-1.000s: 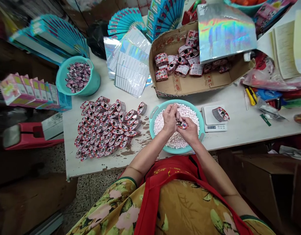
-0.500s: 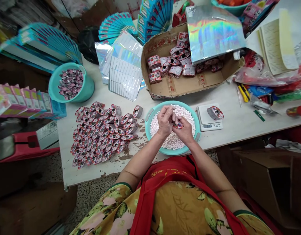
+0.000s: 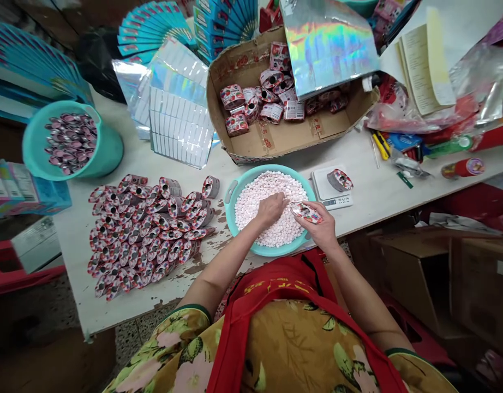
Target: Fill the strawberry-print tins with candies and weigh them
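Note:
My left hand [image 3: 271,210] reaches into a turquoise basin [image 3: 230,210] of small pale pink and white candies [image 3: 251,191]. Its fingers are curled together among the candies, their tips partly hidden. My right hand [image 3: 323,229] grips an oval, printed container [image 3: 306,213] over the basin's right edge, the patterned top tilted up. Beyond it, a similar oval container [image 3: 340,180] stands on a white digital scale [image 3: 331,191]. Left of the basin, many such containers [image 3: 145,234] are packed closely on the table.
An open cardboard box [image 3: 276,144] with more containers stands behind the basin, partly covered by shiny silver sheets [image 3: 329,49]. A turquoise bucket [image 3: 108,153] of small oval pieces is at left. Label sheets [image 3: 178,125], a yellow cutter [image 3: 381,144] and a notepad [image 3: 425,71] lie around.
My left hand has moved from above the container down into the candies. My right hand has drawn the container rightward, toward the basin's edge. The view has shifted right.

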Demonstrator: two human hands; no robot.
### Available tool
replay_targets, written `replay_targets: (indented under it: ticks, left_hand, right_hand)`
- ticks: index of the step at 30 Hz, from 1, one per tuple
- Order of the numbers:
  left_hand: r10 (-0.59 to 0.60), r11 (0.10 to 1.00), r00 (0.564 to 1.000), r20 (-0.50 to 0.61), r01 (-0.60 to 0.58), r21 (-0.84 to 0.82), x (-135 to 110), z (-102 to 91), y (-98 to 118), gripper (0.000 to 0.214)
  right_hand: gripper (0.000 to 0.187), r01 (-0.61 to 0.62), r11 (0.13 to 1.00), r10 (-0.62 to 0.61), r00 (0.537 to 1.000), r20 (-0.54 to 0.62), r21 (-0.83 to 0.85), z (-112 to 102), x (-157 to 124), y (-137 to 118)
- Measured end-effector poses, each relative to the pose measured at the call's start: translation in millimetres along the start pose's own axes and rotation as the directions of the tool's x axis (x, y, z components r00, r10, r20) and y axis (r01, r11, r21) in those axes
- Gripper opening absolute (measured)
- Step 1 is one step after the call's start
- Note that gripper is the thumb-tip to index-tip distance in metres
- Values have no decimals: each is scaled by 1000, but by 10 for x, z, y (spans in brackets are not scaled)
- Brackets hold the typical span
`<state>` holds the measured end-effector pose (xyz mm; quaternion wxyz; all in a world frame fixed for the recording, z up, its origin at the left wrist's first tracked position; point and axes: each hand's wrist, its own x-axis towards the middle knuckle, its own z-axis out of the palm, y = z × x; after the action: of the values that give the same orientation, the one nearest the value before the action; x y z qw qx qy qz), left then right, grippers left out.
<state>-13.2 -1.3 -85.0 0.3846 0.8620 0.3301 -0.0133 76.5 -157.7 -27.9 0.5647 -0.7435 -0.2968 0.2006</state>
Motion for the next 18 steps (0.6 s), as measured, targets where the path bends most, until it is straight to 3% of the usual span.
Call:
replay_targets:
  ticks: [2, 3, 5, 7, 8, 10, 13, 16, 18]
  left_hand:
    - [-115, 955, 989, -93, 85, -284, -8, -98, -41, 19]
    - [-193, 869, 974, -122, 112, -482, 0, -156, -69, 22]
    - [-327, 533, 942, -74, 119, -837, 29, -279, -119, 23]
    - [-384, 148, 921, 66, 132, -980, 51, -403, -132, 23]
    - [-384, 6, 913, 142, 156, -988, 52, -461, -114, 26]
    - [-359, -152, 905, 229, 185, -971, 21, -556, -16, 35]
    - [-291, -170, 949, 126, 78, -982, -109, -617, 264, 45]
    - [-281, -38, 957, -69, -83, -996, -259, -591, 562, 50]
    - [-280, 44, 950, -139, -132, -990, -311, -566, 687, 53]
  right_hand:
    - [40, -9, 1000, 9, 1000, 6, -2, 32, -29, 2]
    - [41, -11, 1000, 11, 1000, 4, 1, 45, -37, 3]
    - [41, -9, 1000, 9, 1000, 3, 6, 63, -44, 6]
    - [40, -5, 1000, 5, 1000, 12, 3, 86, -41, 7]
    - [40, -1, 1000, 1, 1000, 21, -4, 106, -38, 7]
    - [39, 8, 1000, -7, 999, 39, -27, 176, -28, -1]
    - [36, 21, 997, -16, 998, 69, -74, 355, -6, -27]
    - [30, 37, 995, -24, 991, 128, -96, 541, 19, -58]
    - [26, 36, 995, -22, 989, 144, -96, 612, 31, -75]
